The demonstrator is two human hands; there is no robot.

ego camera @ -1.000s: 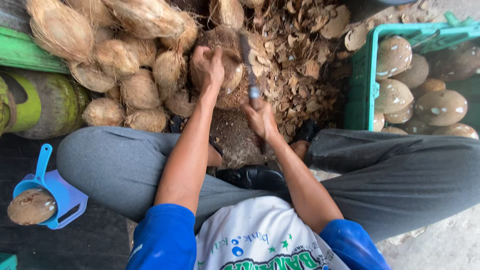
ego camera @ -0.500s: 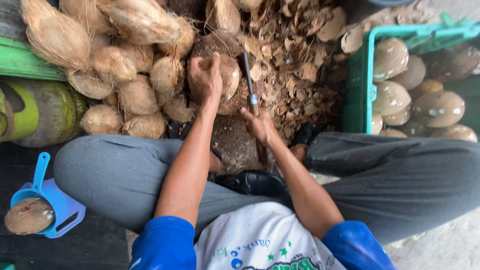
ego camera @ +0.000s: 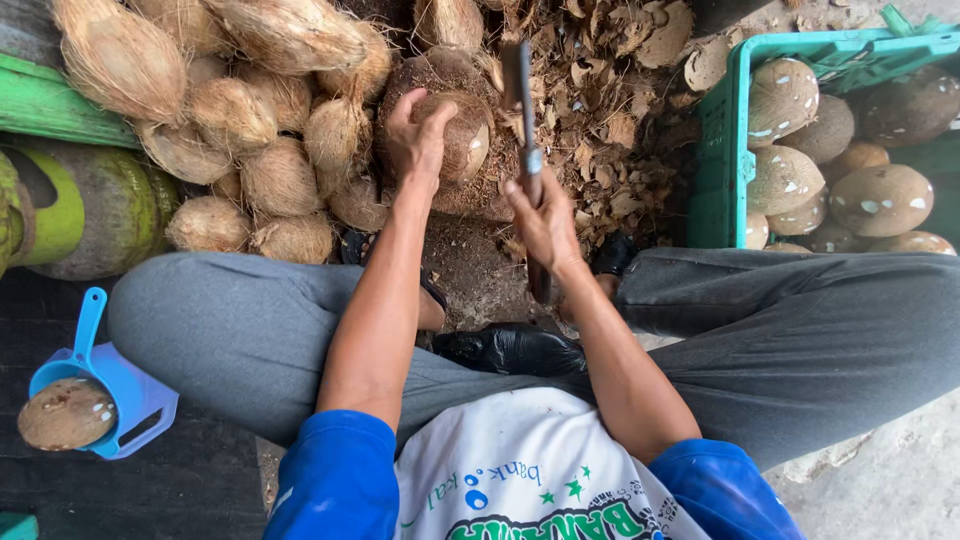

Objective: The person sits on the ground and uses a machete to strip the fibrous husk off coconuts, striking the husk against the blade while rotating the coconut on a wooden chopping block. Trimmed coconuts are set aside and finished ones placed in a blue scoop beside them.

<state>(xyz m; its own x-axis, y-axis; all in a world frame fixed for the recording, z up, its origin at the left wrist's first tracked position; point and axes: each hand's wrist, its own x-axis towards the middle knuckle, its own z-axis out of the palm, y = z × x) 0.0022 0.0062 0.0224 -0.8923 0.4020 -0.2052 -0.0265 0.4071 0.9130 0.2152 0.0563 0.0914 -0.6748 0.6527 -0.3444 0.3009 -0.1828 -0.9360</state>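
My left hand [ego camera: 416, 138] grips a brown husked coconut [ego camera: 462, 138] that rests on a dark block between my knees. My right hand [ego camera: 545, 222] is closed on the handle of a cleaver [ego camera: 519, 92], whose blade stands raised just to the right of the coconut. Brown husk chips [ego camera: 610, 110] litter the ground behind the blade. My grey trouser legs spread to both sides below the hands.
A heap of fibrous brown coconuts [ego camera: 240, 110] lies at the upper left. A green plastic crate [ego camera: 722, 150] at the right holds several peeled coconuts [ego camera: 880, 198]. A blue scoop [ego camera: 110, 385] with one coconut sits at the lower left, beside a green cylinder [ego camera: 60, 205].
The cleaver has come up and stands higher beside the coconut than before. My left hand keeps its hold on the coconut.
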